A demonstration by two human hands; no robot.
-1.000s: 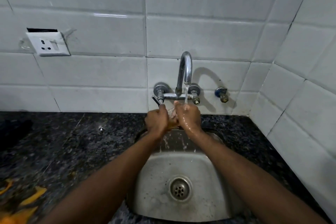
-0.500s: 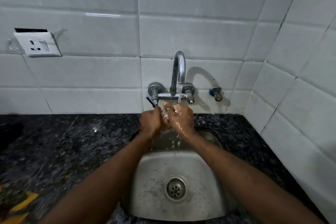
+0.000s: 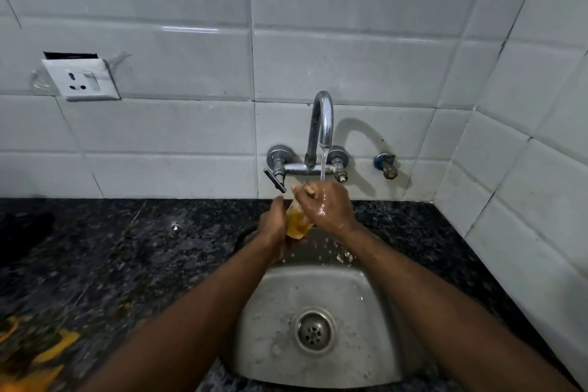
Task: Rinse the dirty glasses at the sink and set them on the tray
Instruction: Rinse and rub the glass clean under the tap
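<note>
A small amber-tinted glass [image 3: 297, 222] is held between both hands over the back of the steel sink [image 3: 375, 321], right under the running tap [image 3: 322, 124]. My left hand [image 3: 273, 222] grips the glass from the left side. My right hand [image 3: 327, 205] is wet and wraps over the glass top, with the water stream hitting its fingers. Most of the glass is hidden by the hands. Drops splash into the basin below.
Dark speckled granite counter [image 3: 127, 251] surrounds the sink. An orange patterned object [image 3: 35, 356], blurred, lies at the lower left corner. A wall socket [image 3: 81, 79] is on the white tiles at left. A second small valve [image 3: 385, 165] is right of the tap.
The hands have shifted slightly on the glass under the stream, exposing more of its amber body between them. The right hand now sits over the top.
</note>
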